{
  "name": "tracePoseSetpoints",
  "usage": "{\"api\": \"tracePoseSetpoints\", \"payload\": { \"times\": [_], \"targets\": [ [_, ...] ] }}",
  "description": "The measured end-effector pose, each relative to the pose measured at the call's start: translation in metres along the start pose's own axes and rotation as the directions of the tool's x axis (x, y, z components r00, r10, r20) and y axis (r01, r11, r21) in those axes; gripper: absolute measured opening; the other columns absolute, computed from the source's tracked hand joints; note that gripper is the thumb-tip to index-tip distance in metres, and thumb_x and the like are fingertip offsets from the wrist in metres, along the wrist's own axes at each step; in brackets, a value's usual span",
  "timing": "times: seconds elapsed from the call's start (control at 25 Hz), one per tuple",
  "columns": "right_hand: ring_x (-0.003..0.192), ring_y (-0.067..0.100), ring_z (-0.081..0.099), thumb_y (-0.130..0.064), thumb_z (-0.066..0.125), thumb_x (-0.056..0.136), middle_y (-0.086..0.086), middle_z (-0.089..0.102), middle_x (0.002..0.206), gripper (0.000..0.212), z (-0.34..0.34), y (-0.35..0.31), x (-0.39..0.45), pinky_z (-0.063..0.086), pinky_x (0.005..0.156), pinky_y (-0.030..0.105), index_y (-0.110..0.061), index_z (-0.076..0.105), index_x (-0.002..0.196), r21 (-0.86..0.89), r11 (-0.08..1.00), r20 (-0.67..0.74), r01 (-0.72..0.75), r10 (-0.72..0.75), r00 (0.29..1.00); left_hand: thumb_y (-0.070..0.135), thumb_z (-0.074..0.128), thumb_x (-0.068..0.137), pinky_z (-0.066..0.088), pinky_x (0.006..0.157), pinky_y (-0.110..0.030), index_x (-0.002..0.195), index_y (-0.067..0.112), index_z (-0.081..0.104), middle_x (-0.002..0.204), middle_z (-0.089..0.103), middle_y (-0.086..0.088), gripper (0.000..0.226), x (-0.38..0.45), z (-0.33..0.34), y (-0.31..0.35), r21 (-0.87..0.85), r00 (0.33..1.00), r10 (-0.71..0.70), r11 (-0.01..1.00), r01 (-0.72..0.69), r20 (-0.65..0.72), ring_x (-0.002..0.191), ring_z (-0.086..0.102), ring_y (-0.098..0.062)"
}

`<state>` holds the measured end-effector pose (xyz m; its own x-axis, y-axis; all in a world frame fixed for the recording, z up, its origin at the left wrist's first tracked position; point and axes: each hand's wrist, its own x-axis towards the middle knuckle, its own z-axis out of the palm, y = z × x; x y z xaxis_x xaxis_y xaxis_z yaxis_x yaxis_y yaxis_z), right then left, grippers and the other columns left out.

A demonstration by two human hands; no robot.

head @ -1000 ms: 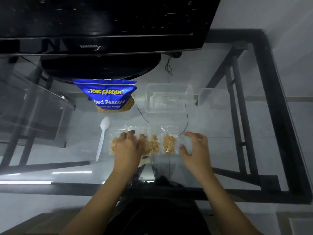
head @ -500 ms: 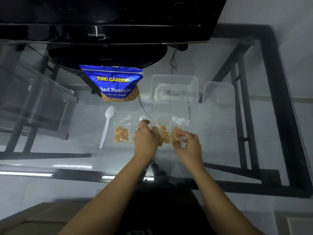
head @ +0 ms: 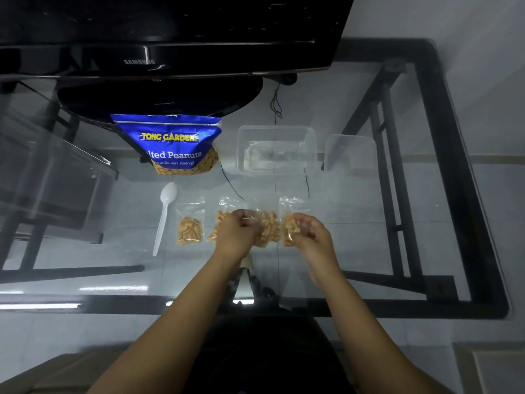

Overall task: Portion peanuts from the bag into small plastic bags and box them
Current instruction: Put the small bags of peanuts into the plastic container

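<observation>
Peanuts sit portioned in four small bags on the tabletop; left hand fingers curl on the middle bags, right hand pinches the rightmost, and the clear box appears empty, so boxing remains.

left arm: bare forearm comes up from bottom centre, angled a bit to the right
left hand: knuckles up, fingers curled down round a small bag of peanuts
right arm: bare too, slanting in from the lower right
right hand: fingers curled, pinching another small bag
spacing: hands side by side, close but not touching
</observation>
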<state>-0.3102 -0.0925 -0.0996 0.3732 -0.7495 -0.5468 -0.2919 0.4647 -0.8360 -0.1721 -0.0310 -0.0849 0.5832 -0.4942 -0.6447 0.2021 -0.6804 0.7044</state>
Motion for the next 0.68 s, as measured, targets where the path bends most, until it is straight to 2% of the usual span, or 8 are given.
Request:
{"api": "tracePoseSetpoints", "payload": {
  "times": [0.08, 0.2, 0.32, 0.44, 0.52, 0.56, 0.64, 0.68],
  "targets": [
    [0.091, 0.015, 0.065, 0.003, 0.054, 0.087, 0.005, 0.064, 0.108, 0.029, -0.004, -0.016, 0.002, 0.053, 0.076, 0.026, -0.022, 0.061, 0.100, 0.196, 0.981, 0.042, -0.005, -0.003, 0.999, 0.004, 0.065, 0.081, 0.057, 0.067, -0.034, 0.102, 0.005, 0.061, 0.080, 0.064, -0.010, 0.021, 0.000, -0.007, 0.008, -0.158, 0.999, 0.036, 0.987, -0.032, 0.021, 0.070, 0.060, -0.021],
    [0.091, 0.013, 0.065, 0.001, 0.053, 0.089, 0.004, 0.062, 0.111, 0.026, -0.007, -0.050, 0.021, 0.055, 0.080, 0.028, -0.020, 0.059, 0.103, 0.233, 0.967, 0.086, 0.100, -0.123, 0.989, 0.001, 0.063, 0.083, 0.057, 0.064, -0.029, 0.098, 0.012, 0.062, 0.080, 0.062, -0.011, 0.019, 0.009, -0.016, 0.042, -0.279, 0.987, 0.161, 0.948, -0.152, 0.009, 0.072, 0.061, -0.021],
    [0.096, 0.013, 0.063, -0.001, 0.052, 0.090, -0.001, 0.060, 0.115, 0.029, -0.006, -0.085, 0.058, 0.053, 0.088, 0.031, -0.027, 0.057, 0.104, 0.054, 0.976, 0.031, 0.210, -0.212, 0.977, 0.008, 0.063, 0.084, 0.058, 0.074, -0.035, 0.104, 0.010, 0.061, 0.082, 0.065, -0.004, 0.020, 0.034, -0.014, 0.078, -0.150, 0.958, 0.275, 0.947, -0.284, -0.080, 0.080, 0.065, -0.022],
    [0.099, 0.012, 0.061, -0.004, 0.051, 0.091, -0.003, 0.057, 0.117, 0.030, 0.001, -0.104, 0.094, 0.051, 0.093, 0.034, -0.025, 0.054, 0.112, -0.189, 0.949, -0.016, 0.251, -0.258, 0.966, 0.011, 0.061, 0.085, 0.056, 0.067, -0.025, 0.111, 0.012, 0.059, 0.092, 0.067, -0.004, 0.026, 0.061, -0.002, 0.100, 0.068, 0.919, 0.350, 0.937, -0.344, -0.180, 0.080, 0.066, -0.017],
    [0.105, 0.020, 0.060, -0.003, 0.050, 0.091, 0.001, 0.055, 0.122, 0.032, 0.007, -0.105, 0.110, 0.049, 0.093, 0.034, -0.020, 0.053, 0.117, -0.350, 0.903, 0.008, 0.249, -0.263, 0.965, 0.008, 0.056, 0.085, 0.051, 0.053, -0.014, 0.112, 0.011, 0.058, 0.089, 0.065, -0.003, 0.027, 0.073, 0.008, 0.105, 0.147, 0.934, 0.316, 0.944, -0.294, -0.164, 0.067, 0.062, -0.012],
    [0.108, 0.022, 0.058, -0.003, 0.050, 0.090, 0.004, 0.053, 0.126, 0.034, 0.010, -0.104, 0.115, 0.046, 0.092, 0.030, -0.018, 0.052, 0.120, -0.433, 0.870, 0.037, 0.238, -0.247, 0.968, 0.007, 0.053, 0.086, 0.050, 0.051, -0.014, 0.111, 0.011, 0.058, 0.091, 0.065, -0.006, 0.026, 0.078, 0.012, 0.104, 0.174, 0.954, 0.265, 0.955, -0.240, -0.138, 0.064, 0.062, -0.013],
    [0.113, 0.021, 0.052, -0.003, 0.052, 0.088, 0.008, 0.046, 0.132, 0.040, 0.014, -0.101, 0.120, 0.038, 0.089, 0.020, -0.014, 0.050, 0.126, -0.599, 0.776, 0.092, 0.198, -0.179, 0.980, 0.009, 0.048, 0.088, 0.051, 0.059, -0.024, 0.112, 0.009, 0.057, 0.099, 0.066, -0.013, 0.025, 0.081, 0.017, 0.101, 0.235, 0.978, 0.184, 0.959, -0.156, -0.099, 0.070, 0.063, -0.021],
    [0.116, 0.022, 0.050, -0.003, 0.053, 0.086, 0.009, 0.043, 0.134, 0.043, 0.016, -0.100, 0.120, 0.035, 0.088, 0.017, -0.013, 0.049, 0.128, -0.653, 0.735, 0.106, 0.181, -0.149, 0.983, 0.010, 0.046, 0.090, 0.050, 0.063, -0.027, 0.113, 0.007, 0.056, 0.101, 0.066, -0.015, 0.025, 0.081, 0.018, 0.100, 0.295, 0.974, 0.203, 0.941, -0.165, -0.100, 0.073, 0.062, -0.024]
  ]
}}
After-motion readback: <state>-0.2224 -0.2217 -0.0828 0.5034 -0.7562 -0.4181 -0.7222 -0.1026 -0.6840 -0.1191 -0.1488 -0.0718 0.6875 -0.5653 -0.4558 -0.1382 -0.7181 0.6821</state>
